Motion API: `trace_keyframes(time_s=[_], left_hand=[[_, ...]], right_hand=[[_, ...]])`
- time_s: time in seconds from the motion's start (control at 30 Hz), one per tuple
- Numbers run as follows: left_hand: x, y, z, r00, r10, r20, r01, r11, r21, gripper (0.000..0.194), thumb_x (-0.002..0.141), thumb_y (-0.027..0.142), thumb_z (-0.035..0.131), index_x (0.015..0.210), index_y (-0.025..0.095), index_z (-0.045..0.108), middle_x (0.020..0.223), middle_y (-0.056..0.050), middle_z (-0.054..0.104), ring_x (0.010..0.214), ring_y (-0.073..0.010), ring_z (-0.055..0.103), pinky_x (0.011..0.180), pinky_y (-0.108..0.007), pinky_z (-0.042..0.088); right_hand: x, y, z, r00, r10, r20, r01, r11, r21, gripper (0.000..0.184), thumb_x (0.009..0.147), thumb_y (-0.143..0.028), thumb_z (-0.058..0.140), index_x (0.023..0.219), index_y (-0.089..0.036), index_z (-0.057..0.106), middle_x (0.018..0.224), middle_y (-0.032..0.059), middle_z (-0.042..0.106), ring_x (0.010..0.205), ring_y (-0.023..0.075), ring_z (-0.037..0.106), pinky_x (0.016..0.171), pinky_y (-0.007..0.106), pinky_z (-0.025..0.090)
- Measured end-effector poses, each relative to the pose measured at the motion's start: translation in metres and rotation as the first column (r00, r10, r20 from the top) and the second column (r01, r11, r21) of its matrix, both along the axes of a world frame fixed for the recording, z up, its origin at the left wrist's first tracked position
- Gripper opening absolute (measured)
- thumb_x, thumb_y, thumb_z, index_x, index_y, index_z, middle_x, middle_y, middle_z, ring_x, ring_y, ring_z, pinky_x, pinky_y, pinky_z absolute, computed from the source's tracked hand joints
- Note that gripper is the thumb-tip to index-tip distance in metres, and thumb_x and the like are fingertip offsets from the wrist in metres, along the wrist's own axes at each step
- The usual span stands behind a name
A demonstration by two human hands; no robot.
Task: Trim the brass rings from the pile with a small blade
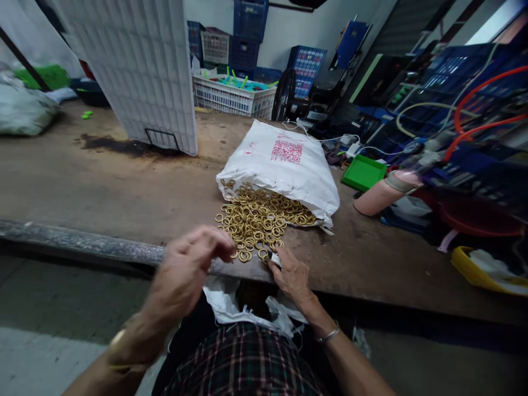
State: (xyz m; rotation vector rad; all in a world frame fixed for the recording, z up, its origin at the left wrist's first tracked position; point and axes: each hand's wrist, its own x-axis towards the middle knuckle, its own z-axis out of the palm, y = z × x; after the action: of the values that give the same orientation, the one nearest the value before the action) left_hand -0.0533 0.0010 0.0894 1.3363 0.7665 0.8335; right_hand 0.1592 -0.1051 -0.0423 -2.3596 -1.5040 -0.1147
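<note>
Dim, cool light fills the scene, brightest beyond the bench (136, 187) at upper right; shadow darkens the space under it. The left hand (185, 269) is motion-blurred, and the bench's surroundings look stretched and smeared toward the right edge.

A strip of bare table (103, 192) leads back between the white sack (313, 181) and the tall ribbed panel (144, 71), which walls off the space behind it. Right of the sack, the surface runs open along the front edge to the yellow basin (474, 269); the pink bottle (376, 198) and green tray (363, 173) obstruct farther back
</note>
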Motion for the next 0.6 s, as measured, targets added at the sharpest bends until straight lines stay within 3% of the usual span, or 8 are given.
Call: trace_keyframes(time_s=[0.1, 0.2, 0.27, 0.4, 0.6], left_hand=[[0.027, -0.018, -0.041, 0.964, -0.245, -0.109, 0.225, 0.961, -0.163, 0.031, 0.077, 0.043, 0.05, 0.072, 0.014, 0.059, 0.067, -0.003, 0.058, 0.061, -0.0123, 0.052, 0.059, -0.024, 0.043], [0.043, -0.035, -0.085, 0.925, -0.307, -0.226, 0.253, 0.938, -0.237, 0.028, 0.076, 0.041, 0.051, 0.072, 0.014, 0.056, 0.065, -0.001, 0.056, 0.059, -0.0113, 0.052, 0.052, -0.02, 0.04], [0.05, -0.044, -0.104, 0.909, -0.332, -0.252, 0.281, 0.935, -0.217, 0.024, 0.076, 0.038, 0.05, 0.076, 0.015, 0.054, 0.066, 0.0, 0.056, 0.057, -0.0109, 0.053, 0.049, -0.02, 0.04], [0.062, -0.049, -0.116, 0.894, -0.311, -0.324, 0.304, 0.95, -0.072, 0.019, 0.078, 0.028, 0.043, 0.091, 0.015, 0.051, 0.056, 0.003, 0.052, 0.048, -0.01, 0.051, 0.045, -0.019, 0.038], [0.074, -0.039, -0.11, 0.9, -0.259, -0.351, 0.342, 0.918, 0.201, 0.022, 0.082, 0.023, 0.041, 0.101, 0.017, 0.049, 0.059, 0.004, 0.051, 0.046, -0.009, 0.049, 0.049, -0.021, 0.039]], right_hand=[[-0.005, 0.003, 0.008, 0.999, -0.042, -0.009, 0.042, 0.996, -0.08, 0.025, 0.081, -0.03, 0.047, 0.104, -0.022, 0.055, 0.097, 0.004, 0.061, 0.074, 0.0159, 0.056, 0.059, 0.025, 0.034], [-0.009, 0.003, 0.015, 0.998, -0.062, -0.018, 0.059, 0.989, -0.137, 0.024, 0.082, -0.028, 0.045, 0.104, -0.024, 0.054, 0.097, 0.0026, 0.059, 0.071, 0.0147, 0.056, 0.056, 0.025, 0.032], [-0.01, 0.004, 0.019, 0.997, -0.071, -0.018, 0.066, 0.982, -0.177, 0.024, 0.082, -0.026, 0.044, 0.103, -0.025, 0.054, 0.098, 0.0023, 0.058, 0.069, 0.0139, 0.055, 0.055, 0.025, 0.031], [-0.011, 0.004, 0.018, 0.997, -0.073, -0.032, 0.066, 0.981, -0.184, 0.022, 0.079, -0.022, 0.044, 0.099, -0.024, 0.053, 0.097, 0.0025, 0.057, 0.068, 0.0136, 0.054, 0.055, 0.025, 0.03], [-0.002, 0.002, 0.01, 0.988, -0.046, -0.145, 0.042, 0.999, -0.035, 0.022, 0.075, -0.015, 0.043, 0.094, -0.019, 0.053, 0.09, 0.0054, 0.06, 0.07, 0.0154, 0.054, 0.057, 0.025, 0.031]])
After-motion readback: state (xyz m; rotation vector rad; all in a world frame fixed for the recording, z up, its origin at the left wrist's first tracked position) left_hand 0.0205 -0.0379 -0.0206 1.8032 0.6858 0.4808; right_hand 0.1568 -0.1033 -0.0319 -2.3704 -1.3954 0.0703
